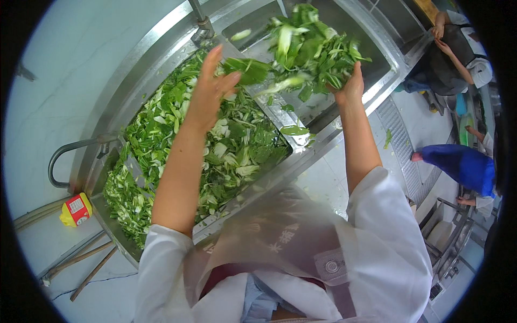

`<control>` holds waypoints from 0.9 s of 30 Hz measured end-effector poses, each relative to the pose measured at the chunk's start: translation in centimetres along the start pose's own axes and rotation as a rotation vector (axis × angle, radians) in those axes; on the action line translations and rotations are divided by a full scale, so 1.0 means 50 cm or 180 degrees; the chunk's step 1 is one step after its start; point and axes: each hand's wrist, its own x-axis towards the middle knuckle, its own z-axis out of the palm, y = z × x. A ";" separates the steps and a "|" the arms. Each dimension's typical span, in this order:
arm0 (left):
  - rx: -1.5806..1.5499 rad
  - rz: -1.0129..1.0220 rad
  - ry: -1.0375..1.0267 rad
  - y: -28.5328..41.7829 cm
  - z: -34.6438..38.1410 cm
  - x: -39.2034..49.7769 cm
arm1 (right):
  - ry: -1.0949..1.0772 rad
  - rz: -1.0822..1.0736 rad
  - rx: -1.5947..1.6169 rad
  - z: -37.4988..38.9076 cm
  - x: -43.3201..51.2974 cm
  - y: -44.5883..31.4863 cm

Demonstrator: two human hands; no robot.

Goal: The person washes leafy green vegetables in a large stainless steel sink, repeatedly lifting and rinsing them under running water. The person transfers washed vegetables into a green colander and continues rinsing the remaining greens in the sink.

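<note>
A loose bunch of leafy greens (309,52) is in the air over the right-hand basin of a stainless steel sink (398,70), some leaves blurred by motion. At its lower right edge, my right hand (350,85) cups the greens from beneath; most of its fingers are hidden by leaves. My left hand (214,87) is raised above the divider and the fuller basin, fingers spread, with a large green leaf (248,70) close by its fingertips. Beneath my left arm, cut greens (238,141) fill the other basin. Single leaves (294,130) lie on the metal divider.
A faucet (202,28) rises at the sink's back. Beyond the left end are a bent metal pipe (60,161), a yellow container with a red label (77,210) and wooden poles (80,262). Co-workers (444,60) stand at the right, one beside a blue cloth-like item (460,165).
</note>
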 end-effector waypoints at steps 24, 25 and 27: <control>0.5121 -0.0918 0.1573 -0.259 -0.350 -0.513 | -0.2406 -0.0752 -0.7045 0.200 -0.266 0.577; 0.4971 -0.1320 0.1668 -0.258 -0.362 -0.506 | -0.2813 -0.0437 -0.6983 0.206 -0.284 0.598; 0.4832 -0.2054 0.1863 -0.268 -0.376 -0.490 | -0.3340 0.0263 -0.6969 0.213 -0.335 0.629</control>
